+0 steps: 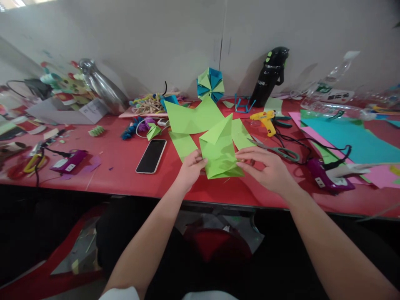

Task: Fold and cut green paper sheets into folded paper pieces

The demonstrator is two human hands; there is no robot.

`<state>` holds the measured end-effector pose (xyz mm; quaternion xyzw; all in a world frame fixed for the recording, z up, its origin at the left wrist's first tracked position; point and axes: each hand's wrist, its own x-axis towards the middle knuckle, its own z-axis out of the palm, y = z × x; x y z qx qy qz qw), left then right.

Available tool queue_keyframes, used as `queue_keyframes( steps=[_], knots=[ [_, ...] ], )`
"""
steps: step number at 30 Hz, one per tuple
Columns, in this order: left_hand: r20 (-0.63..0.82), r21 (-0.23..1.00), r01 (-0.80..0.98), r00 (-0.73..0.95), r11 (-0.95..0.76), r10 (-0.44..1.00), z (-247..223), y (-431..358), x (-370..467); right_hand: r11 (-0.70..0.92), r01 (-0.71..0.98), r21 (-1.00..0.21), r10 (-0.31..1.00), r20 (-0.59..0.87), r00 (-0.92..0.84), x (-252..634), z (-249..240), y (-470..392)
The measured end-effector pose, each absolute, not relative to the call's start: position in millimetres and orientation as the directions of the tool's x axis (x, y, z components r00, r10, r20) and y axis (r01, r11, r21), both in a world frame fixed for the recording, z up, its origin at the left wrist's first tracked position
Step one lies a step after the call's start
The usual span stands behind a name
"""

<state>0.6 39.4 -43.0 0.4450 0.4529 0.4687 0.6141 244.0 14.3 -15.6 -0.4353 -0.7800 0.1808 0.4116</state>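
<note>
Between my hands is a folded sheet of light green paper (218, 154), with a pointed flap at its top and creases along its lower edge. My left hand (191, 168) pinches its left edge between thumb and fingers. At the right edge, my right hand (262, 166) grips the paper with thumb and fingertips. Behind it lies a larger green sheet (193, 118), bent upward at its corners. Flat green pieces (183, 143) rest on the red table on both sides. Scissors (278, 151) lie just beyond my right hand, partly over a green piece.
A phone (151, 156) lies left of my hands. A yellow glue gun (265, 121) and purple power strip (328, 175) with cables are at right, near coloured paper sheets (353, 135). Behind stand a paper ball (211, 84), a black bottle (270, 77) and a metal jug (103, 87).
</note>
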Motion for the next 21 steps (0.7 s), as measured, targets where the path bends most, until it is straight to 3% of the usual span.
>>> queue_keyframes(
  steps=[5,10,21],
  knots=[
    [-0.156,0.957,-0.216,0.176,0.193,0.972,-42.7,39.3,-0.5,0.518,0.51,-0.687,0.855,0.405,-0.323,247.9,-13.5,11.4],
    [-0.173,0.953,-0.217,0.173,0.209,0.97,-41.0,38.7,-0.8,0.536,0.54,-0.65,0.84,0.345,-0.419,253.9,-14.6,12.9],
    [-0.182,0.942,-0.209,0.339,0.262,0.923,-41.1,33.9,1.3,0.607,0.536,-0.587,0.79,0.521,-0.324,244.5,-31.4,19.4]
  ],
)
